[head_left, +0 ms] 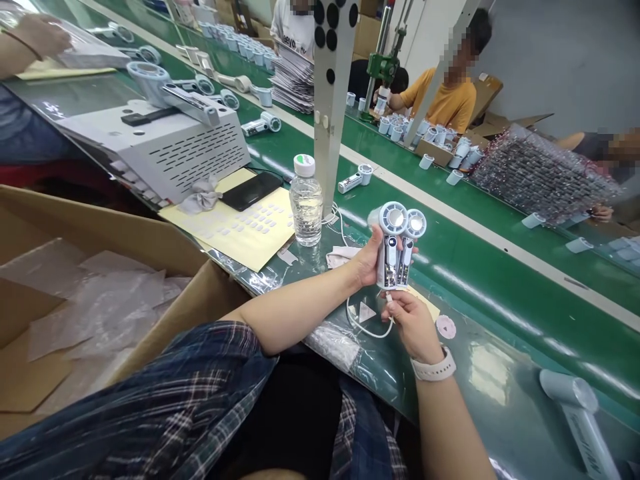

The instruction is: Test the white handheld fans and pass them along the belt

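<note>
Two light-blue handheld fans (394, 220) with open handles, their inner parts showing, are held side by side in my left hand (369, 257). Its fingers wrap around the handles from the left. Just below, my right hand (411, 319) pinches the white plug of a charging cable (370, 332) at the bottom end of the handles. Whether the plug sits inside a port I cannot tell. The cable loops left over the table. Beside my right hand lies a pink round sticker (446, 327). Another light-blue fan (575, 407) lies at the lower right.
A water bottle (306, 207) and a black phone (253, 190) stand and lie left of my hands, by a yellow sheet (250, 250). A metal post (327, 113) rises beyond. The green conveyor (450, 220) carries fan parts. A cardboard box (165, 333) is at left. Co-workers sit across.
</note>
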A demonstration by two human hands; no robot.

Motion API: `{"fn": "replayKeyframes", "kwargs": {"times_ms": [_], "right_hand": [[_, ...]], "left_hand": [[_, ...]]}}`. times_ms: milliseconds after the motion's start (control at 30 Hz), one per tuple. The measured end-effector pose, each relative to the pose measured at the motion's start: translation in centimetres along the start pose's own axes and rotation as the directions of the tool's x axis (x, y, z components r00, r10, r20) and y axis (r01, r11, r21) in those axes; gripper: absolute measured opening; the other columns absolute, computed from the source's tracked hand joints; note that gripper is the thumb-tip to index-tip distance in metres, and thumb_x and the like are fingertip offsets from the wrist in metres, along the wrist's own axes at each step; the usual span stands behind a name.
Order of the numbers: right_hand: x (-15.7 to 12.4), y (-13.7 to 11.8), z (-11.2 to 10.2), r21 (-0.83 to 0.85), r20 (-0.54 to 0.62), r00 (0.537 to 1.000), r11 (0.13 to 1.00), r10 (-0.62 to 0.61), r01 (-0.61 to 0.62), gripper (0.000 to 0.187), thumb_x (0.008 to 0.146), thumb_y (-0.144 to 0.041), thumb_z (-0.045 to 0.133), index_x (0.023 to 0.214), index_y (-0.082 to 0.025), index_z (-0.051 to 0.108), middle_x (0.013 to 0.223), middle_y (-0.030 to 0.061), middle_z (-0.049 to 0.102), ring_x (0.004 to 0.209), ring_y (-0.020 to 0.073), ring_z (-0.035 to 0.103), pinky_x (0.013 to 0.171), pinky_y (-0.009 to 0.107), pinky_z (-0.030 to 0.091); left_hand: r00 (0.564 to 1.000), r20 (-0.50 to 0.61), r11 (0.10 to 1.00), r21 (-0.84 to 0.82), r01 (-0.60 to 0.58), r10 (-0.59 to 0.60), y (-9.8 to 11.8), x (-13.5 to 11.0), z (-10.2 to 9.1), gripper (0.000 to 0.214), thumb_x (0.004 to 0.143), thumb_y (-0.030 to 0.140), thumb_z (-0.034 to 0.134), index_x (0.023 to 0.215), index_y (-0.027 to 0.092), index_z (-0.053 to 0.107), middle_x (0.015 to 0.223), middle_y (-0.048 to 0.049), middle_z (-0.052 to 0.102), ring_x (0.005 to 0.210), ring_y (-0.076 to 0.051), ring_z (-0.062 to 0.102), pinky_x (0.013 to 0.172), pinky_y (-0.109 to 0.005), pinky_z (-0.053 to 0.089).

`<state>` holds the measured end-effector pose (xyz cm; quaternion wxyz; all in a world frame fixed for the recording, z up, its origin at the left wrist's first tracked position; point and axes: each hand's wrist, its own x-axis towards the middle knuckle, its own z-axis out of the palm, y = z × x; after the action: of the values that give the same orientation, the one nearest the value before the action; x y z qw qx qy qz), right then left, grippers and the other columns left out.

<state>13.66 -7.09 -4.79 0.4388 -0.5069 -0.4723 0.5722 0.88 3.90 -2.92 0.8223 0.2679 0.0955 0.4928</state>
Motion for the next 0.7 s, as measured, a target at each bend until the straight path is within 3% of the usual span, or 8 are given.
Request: {"fn": "replayKeyframes", "kwargs": {"times_ms": [167,333,700], "right_hand": [[0.1,0.3,0.8,-0.017,-0.117,0.987,0.994,-0.114,0.112,0.033,0.073,-0.050,0.081,0.077,-0.020,0.069,0.067,0.0012,0.069,0.062,0.0152,0.060,0.064,0.031,0.049],[-0.2,0.3,1.5,-0.069,-0.100,0.971,0.975,-0.215,0.209,0.031,0.084,-0.052,0.071,0.082,-0.021,0.067,0.057,-0.0028,0.062,0.057,0.0145,0.057,0.062,0.030,0.048],[-0.5,0.8,1.8,-0.008,-0.183,0.965,0.982,-0.188,0.189,0.036,0.090,-0.051,0.065,0.072,-0.021,0.056,0.052,-0.0060,0.051,0.052,0.0119,0.048,0.058,0.028,0.039]], "left_hand": [[1.000,0.007,1.000,0.026,0.014,-0.015,0.1,-0.2,0.4,0.078,0.046,0.088,0.071,0.065,0.013,0.060,0.105,-0.0144,0.073,0.116,-0.034,0.065,0.096,-0.042,0.054],[1.000,0.004,0.998,0.066,-0.011,0.010,0.3,-0.3,0.5,0.078,0.047,0.090,0.069,0.065,0.014,0.059,0.104,-0.0146,0.072,0.111,-0.031,0.067,0.089,-0.038,0.056],[0.994,-0.030,0.976,0.197,-0.094,0.102,-0.7,-0.6,0.3,0.080,0.044,0.091,0.069,0.064,0.015,0.060,0.091,-0.0137,0.072,0.097,-0.029,0.069,0.075,-0.033,0.054]]}}
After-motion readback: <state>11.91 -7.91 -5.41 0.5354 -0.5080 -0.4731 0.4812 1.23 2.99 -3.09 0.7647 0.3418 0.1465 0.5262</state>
